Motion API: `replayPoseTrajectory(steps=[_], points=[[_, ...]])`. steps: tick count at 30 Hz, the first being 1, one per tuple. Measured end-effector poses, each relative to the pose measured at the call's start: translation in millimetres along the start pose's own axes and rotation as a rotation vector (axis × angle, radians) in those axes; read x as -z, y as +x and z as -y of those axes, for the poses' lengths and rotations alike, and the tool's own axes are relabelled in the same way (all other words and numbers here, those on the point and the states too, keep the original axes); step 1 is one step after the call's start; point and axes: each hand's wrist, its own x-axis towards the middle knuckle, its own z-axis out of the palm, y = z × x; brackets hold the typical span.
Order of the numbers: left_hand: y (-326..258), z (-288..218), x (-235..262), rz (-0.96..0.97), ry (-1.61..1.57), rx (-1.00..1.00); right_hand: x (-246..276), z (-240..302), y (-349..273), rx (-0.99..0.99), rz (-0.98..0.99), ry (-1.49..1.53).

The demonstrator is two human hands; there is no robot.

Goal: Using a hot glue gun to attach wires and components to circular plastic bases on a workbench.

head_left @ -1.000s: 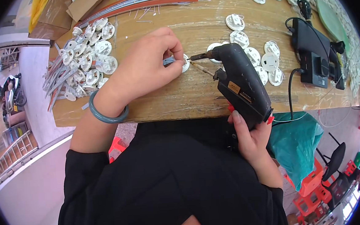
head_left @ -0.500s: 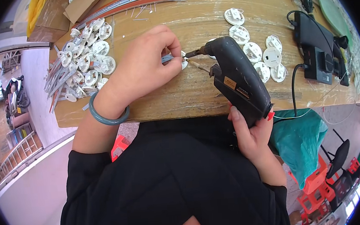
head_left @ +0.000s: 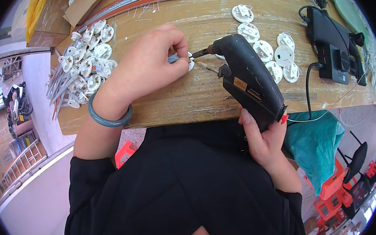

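My right hand (head_left: 264, 140) is wrapped round the handle of a black soldering gun (head_left: 252, 75). The gun's tip and a thin feed tube converge on a small white round disc (head_left: 191, 65) lying on the table. Over the disc's left side, my left hand (head_left: 146, 70) is closed in a pinch on a grey wire (head_left: 173, 58), whose end meets the gun's tip. My fingers cover most of the wire and part of the disc.
Left of my wrist lies a heap of white discs (head_left: 91, 63) with grey wires. More loose discs (head_left: 263, 50) sit right of the gun. A black power box (head_left: 335, 64) with a cable, long strips (head_left: 143, 2) and a cardboard box (head_left: 50, 26) occupy the wooden table (head_left: 165, 106).
The view has shifted slightly. Both hands keep their grips, and the gun's tip stays at the white disc.
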Motion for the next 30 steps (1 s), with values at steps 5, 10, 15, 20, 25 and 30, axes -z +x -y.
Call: replayPoseTrajectory(steps=[5,10,15,20,25,30], points=[[3.9,0.5,-0.2,0.025,-0.013,-0.006,1.5,3.3,2.9,-0.024,0.005,-0.002],[1.9,0.3,1.5,0.036,-0.023,0.005,2.2,2.6,1.6,-0.017,0.004,-0.010],[2.4,-1.4,2.4,0.042,-0.009,0.005,3.1,3.2,2.9,-0.046,0.040,0.004],[2.4,-0.7,1.9,0.035,-0.001,0.005,-0.3,2.5,3.7,-0.017,0.002,0.022],[2.3,-0.7,2.0,0.036,0.014,0.007,0.3,5.0,3.9,-0.030,0.004,0.033],[2.5,-0.2,1.5,0.036,0.005,0.007,0.0,6.2,4.1,-0.051,-0.003,0.050]])
